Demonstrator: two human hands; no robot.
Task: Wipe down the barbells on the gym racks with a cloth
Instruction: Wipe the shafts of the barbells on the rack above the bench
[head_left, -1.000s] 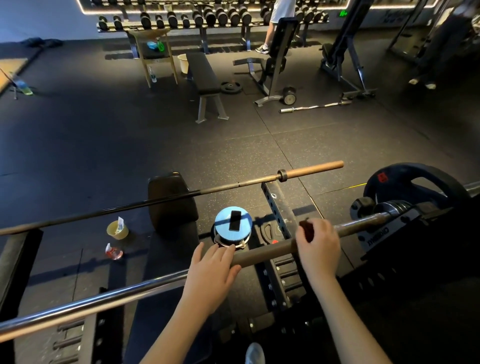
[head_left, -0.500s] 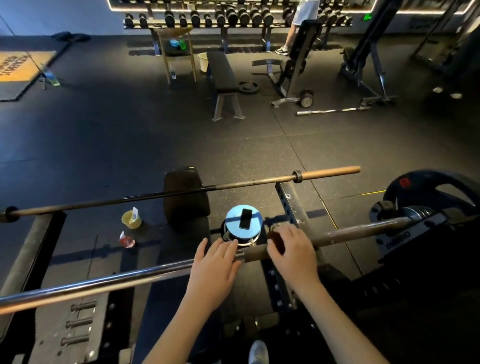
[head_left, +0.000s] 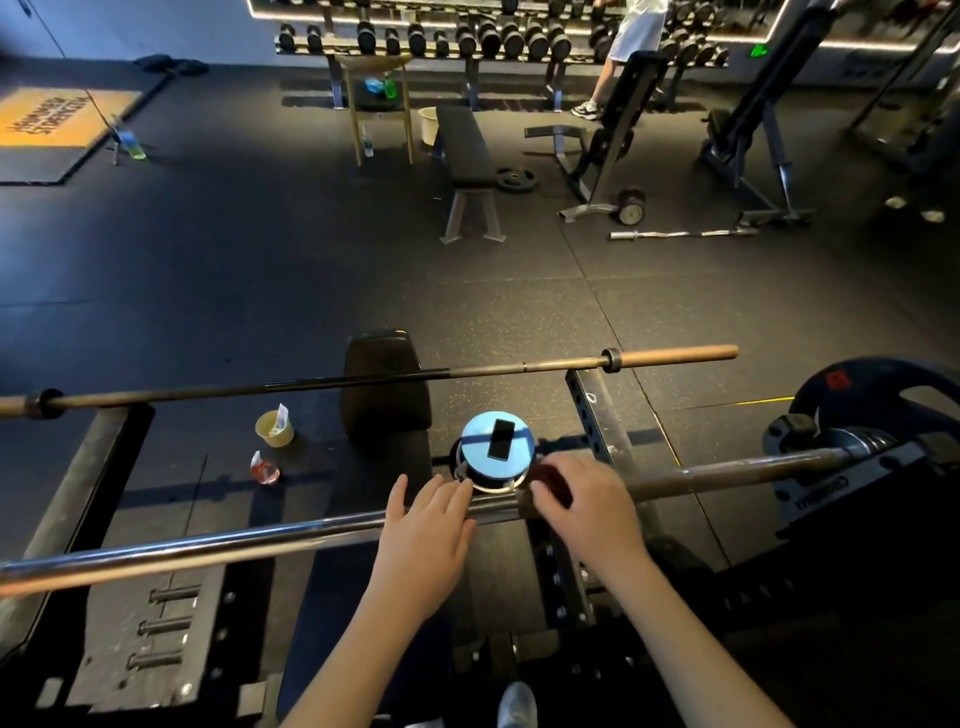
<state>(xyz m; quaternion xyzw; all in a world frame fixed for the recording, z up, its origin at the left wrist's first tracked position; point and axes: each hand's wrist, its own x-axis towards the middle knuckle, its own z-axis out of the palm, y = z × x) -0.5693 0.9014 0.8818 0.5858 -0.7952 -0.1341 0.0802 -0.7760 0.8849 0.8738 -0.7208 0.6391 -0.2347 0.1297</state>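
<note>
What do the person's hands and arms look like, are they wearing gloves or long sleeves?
No gloves. The left hand and the right hand are bare, with no rings or watch that I can see. The left forearm and the right forearm are bare too, with no sleeves in view.

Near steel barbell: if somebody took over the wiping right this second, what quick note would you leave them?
Left hand: open, fingers flat on the near silver steel barbell.
Right hand: grips the dark red cloth pressed on the same bar, just right of the left hand.
Done: cannot tell which stretches are already wiped.
Left: probably the long shaft toward the left, then the far brown-sleeved barbell, which no hand touches.
</note>
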